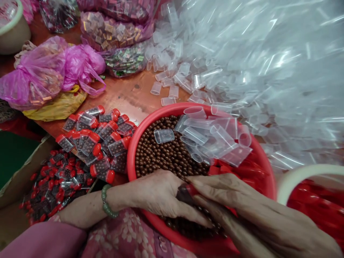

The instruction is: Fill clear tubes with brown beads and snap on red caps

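Note:
Both hands meet over a red basin [132, 157] that holds small brown chocolate balls [166, 157]. My left hand [158, 193], with a green bead bracelet at the wrist, is closed around a small plastic tube [184, 193] that looks dark with balls inside. My right hand [239, 204] has its fingers closed at the tube's red end, and part of that end is hidden. Clear empty tubes [199, 132] lie on the balls and on the red caps [252, 168] at the basin's right side. One tube [164, 136] rests alone on the balls.
Filled red-capped tubes [99, 138] are piled left of the basin, with more in a cardboard box [16, 179] below. A large heap of clear tubes [242, 64] covers the right. Pink bags [40, 71] stand at the back left. A white tub [285, 186] of red pieces is at right.

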Tool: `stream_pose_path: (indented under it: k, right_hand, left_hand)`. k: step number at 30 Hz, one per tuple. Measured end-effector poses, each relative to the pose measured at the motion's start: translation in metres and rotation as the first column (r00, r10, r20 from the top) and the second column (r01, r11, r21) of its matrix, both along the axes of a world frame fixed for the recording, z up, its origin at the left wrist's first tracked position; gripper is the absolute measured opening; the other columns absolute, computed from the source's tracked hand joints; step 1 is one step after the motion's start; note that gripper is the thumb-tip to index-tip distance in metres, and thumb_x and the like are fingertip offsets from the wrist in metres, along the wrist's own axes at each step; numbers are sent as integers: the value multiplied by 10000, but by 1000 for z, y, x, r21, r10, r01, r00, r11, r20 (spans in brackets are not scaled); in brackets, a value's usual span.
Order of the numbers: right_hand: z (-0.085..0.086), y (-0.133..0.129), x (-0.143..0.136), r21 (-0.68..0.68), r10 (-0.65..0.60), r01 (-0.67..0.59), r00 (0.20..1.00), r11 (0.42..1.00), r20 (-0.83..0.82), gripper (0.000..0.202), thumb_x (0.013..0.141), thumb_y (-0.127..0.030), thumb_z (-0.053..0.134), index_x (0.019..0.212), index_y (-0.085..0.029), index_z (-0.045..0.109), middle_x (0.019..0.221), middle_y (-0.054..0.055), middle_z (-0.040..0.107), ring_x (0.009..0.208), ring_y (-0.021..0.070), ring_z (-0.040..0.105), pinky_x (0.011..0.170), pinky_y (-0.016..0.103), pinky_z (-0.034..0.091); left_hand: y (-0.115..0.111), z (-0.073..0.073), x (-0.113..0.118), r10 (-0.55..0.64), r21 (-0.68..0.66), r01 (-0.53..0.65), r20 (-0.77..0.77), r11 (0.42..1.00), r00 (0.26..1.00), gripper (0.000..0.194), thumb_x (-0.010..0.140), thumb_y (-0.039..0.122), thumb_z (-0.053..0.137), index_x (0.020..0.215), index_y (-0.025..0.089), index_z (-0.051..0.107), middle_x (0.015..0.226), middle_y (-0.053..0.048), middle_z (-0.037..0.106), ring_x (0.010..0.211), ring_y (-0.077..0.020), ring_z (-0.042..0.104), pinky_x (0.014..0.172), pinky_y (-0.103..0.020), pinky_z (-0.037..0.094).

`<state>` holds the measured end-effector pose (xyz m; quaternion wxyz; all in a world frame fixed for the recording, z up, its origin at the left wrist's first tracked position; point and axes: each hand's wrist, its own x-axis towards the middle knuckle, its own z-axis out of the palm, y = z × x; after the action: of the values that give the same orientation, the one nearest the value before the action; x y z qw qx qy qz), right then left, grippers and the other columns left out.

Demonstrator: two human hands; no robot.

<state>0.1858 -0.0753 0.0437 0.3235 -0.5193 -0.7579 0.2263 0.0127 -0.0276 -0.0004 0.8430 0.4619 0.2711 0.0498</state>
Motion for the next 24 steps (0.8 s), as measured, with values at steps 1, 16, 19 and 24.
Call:
stream_pose_path:
  k: [1,16,19,24]
  right_hand:
    - [-3,-4,1,-2,21,-21,999,1000,-28,225,912,-232,608,1091,-331,700,966,23,765,739,197,742,590,257,627]
    - [-36,-7,-24,342,-174,55,929,938,327,753,859,-283,577,1524,-87,283,1083,199,624,915,325,672,729,458,606]
    - [-33,-3,-17,417,-139,-24,924,909,356,747,807,-296,600,1477,-72,357,1010,177,638,857,308,669,724,454,589]
    - [-25,-3,1,342,-59,-85,919,936,390,793,785,-423,666,1463,-138,370,967,155,683,809,321,691,740,463,586]
  left_hand:
    - [0,0,1,-2,7,2,10,1000,1000,371,634,485,836,684,167,652,550,83,501,556,-78,451,547,-199,365]
    - [7,9,9,239,-391,-189,83,901,967,586,409,572,897,498,133,520,474,81,495,489,-42,414,529,-215,320]
    - [3,12,9,224,-425,-147,136,893,965,577,470,563,889,488,131,505,471,72,485,491,-44,413,531,-228,300]
    - [1,25,15,245,-463,-150,152,874,957,553,540,541,877,499,139,498,470,73,463,479,-42,387,505,-238,251]
